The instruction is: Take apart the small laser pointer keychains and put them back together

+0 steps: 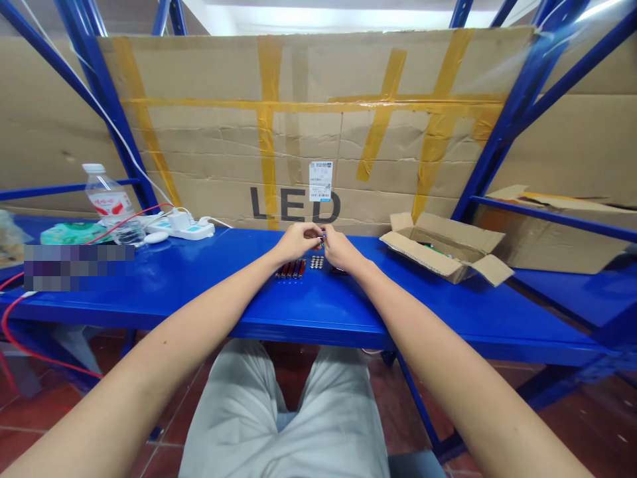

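My left hand (295,242) and my right hand (338,251) meet above the blue shelf (209,292), fingers pinched together on a small object (321,236) too small to name. Just below them on the shelf lies a row of several dark red batteries (291,269). Beside it stands a small cluster of upright batteries (317,262). Both forearms reach forward from my lap.
An open cardboard box (445,252) sits on the shelf to the right. At the left are a water bottle (105,196), a white power strip (183,228), a green pack (74,234) and a red wire (14,342). A taped cardboard wall (308,126) stands behind.
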The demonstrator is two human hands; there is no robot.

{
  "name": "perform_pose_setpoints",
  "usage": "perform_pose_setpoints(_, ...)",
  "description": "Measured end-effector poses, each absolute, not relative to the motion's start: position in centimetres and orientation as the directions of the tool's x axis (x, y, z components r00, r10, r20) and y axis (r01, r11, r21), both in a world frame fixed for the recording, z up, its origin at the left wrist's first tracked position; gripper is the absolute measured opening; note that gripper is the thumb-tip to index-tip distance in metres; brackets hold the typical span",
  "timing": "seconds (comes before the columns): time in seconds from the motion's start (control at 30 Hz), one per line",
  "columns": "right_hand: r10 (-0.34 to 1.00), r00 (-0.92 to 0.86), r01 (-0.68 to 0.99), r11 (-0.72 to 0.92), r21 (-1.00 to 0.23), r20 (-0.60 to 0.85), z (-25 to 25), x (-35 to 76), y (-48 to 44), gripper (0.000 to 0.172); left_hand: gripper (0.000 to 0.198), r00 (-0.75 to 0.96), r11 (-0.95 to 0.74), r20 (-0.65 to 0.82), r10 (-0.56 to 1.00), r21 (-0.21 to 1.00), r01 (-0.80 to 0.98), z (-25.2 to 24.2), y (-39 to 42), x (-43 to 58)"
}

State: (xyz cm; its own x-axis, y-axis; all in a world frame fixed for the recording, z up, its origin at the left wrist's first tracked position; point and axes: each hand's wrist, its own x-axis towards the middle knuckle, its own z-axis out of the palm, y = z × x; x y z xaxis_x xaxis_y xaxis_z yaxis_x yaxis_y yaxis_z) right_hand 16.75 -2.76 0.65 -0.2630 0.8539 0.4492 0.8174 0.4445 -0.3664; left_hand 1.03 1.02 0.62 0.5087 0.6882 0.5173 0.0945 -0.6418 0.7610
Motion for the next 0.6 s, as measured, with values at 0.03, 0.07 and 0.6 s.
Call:
perform_pose_setpoints(0.03,0.86,-0.244,0.823,0.428,-0.374,0.448,0.7,17.2,-2.6,0.036,0.011,0.506,-0.64,0.512,0.695,0.761,0.108,0.7,1.0,1.0)
perform_pose_setpoints(0.07,0.871,-0.21,0.833,0.397,-0.385,0.444,0.9,17.7,-2.3,0.037,0.01,0.492,-0.635,0.506,0.708,0.762,0.128,0.8,1.1,0.9)
perform_pose_setpoints(0.6,0.966,0.184,0.953,-0.221,-0.208,-0.184,2.5,23.5,-2.8,0.027,0.006,0.227,-0.457,0.414,0.881,0.627,0.631,1.3,5.6,-6.3)
